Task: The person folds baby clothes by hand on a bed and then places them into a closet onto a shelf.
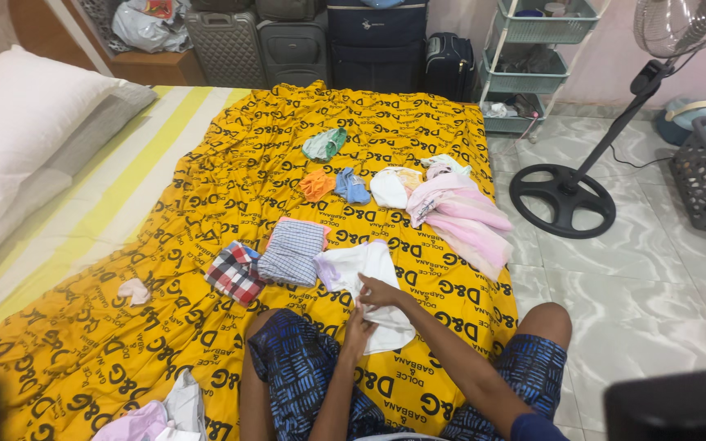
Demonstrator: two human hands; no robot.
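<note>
Left hand (359, 328): I see it low by my knee, fingers curled in a pinch.
Right hand (378, 292): just above the left, fingers bent and closed.
Forearms: both reach forward, converging.

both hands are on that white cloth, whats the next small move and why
Probably fold the near edge of the white cloth over. The left hand pinches its near edge and the right hand presses its middle, so it lies half spread, unlike the folded checked cloth beside it on the yellow sheet.
</note>
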